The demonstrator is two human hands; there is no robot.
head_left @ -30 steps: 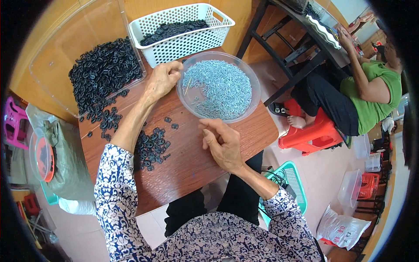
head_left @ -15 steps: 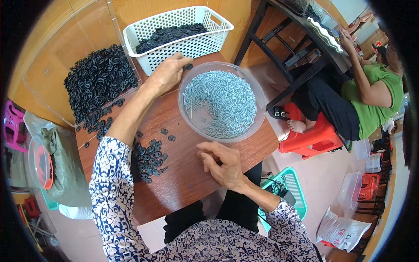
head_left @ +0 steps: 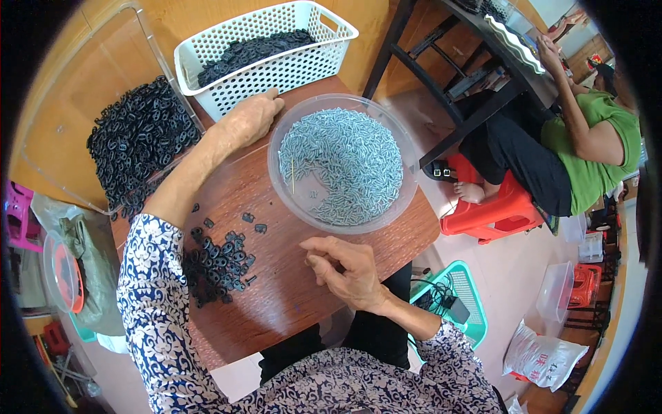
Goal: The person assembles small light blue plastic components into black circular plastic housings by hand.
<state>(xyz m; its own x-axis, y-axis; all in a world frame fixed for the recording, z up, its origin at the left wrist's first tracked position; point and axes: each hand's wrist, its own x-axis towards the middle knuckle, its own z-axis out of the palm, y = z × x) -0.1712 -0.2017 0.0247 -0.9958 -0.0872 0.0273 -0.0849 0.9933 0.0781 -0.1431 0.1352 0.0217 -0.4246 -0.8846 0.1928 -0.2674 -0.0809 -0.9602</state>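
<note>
My left hand (head_left: pixel 249 121) reaches to the far side of the table, between the white perforated basket (head_left: pixel 265 86) and the round clear tub (head_left: pixel 273 181). Its fingers are curled closed, and their tips are hidden. Small blue-grey metal screws (head_left: pixel 362 155) fill most of the tub, where a thin stick (head_left: pixel 292 174) also lies. Just in front of the tub, over the table, my right hand (head_left: pixel 350 270) is closed, thumb against curled fingers; anything inside is hidden. A small pile of black plastic pieces (head_left: pixel 219 265) lies left of it, beside my left sleeve.
More black pieces (head_left: pixel 141 131) spill from a tipped clear bin (head_left: pixel 52 127) at the far left. The basket holds black pieces too. At right, a person in a green top (head_left: pixel 603 134) sits on a red stool (head_left: pixel 493 210) by a dark table. A teal basket (head_left: pixel 472 303) stands below the table's right edge.
The view has shifted slightly, moving the table things left. The black piece that showed at my left fingertips is no longer visible. My right hand stays curled in front of the tub.
</note>
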